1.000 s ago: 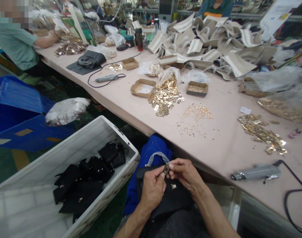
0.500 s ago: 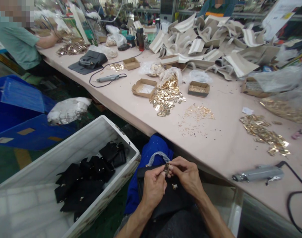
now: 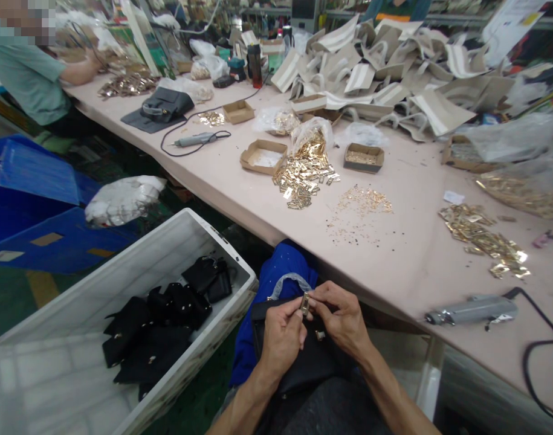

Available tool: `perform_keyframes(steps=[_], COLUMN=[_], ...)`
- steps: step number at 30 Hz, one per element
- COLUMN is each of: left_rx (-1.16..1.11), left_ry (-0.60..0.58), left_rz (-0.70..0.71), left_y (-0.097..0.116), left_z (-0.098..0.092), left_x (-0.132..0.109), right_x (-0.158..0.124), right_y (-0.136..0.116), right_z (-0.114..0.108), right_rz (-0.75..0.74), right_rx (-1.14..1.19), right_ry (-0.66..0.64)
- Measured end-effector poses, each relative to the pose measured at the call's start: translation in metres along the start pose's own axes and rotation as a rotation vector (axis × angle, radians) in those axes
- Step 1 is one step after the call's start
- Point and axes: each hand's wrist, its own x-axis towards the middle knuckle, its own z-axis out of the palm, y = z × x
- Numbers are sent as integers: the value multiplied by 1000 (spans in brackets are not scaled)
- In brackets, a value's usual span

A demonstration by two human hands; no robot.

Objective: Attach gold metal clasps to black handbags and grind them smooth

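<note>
A small gold metal plate (image 3: 305, 304) is pinched between my left hand (image 3: 281, 337) and my right hand (image 3: 344, 320), both with fingers closed on it. Below them a black bag (image 3: 307, 362) lies on my lap, its clear-wrapped handle (image 3: 291, 279) toward the table. Another small metal fitting (image 3: 320, 335) shows on the bag, just under my right fingers. A heap of gold plates (image 3: 303, 172) and scattered tiny gold pieces (image 3: 364, 199) lie on the table beyond. More gold plates (image 3: 482, 235) lie at the right.
A grey power screwdriver (image 3: 473, 311) with a cord lies near the table's (image 3: 394, 272) front edge. To the left stands a white bin (image 3: 190, 220) holding black bags (image 3: 153, 353). Grey bag parts (image 3: 371, 66) are piled at the back. A person (image 3: 35, 78) works at the far left.
The gold plate has tilted slightly between my fingers and shows more of its face. Both hands stay almost in place above the bag. The camera view has shifted a little.
</note>
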Motion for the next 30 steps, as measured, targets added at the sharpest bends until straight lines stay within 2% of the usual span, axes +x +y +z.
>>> perform_keyframes(steps=[12, 21, 24, 30], left_rx=[12, 14, 30, 15], left_ry=[28, 42, 41, 19], left_rz=[23, 12, 26, 38], left_y=[1, 3, 2, -3], left_z=[4, 7, 4, -1], left_x=[-1, -3, -2, -1], right_x=[-1, 1, 7, 23], right_y=[3, 2, 2, -1], right_z=[3, 0, -8, -26], right_rz=[-139, -117, -104, -152], right_rx=[-72, -95, -60, 26], right_ry=[33, 13, -72, -348])
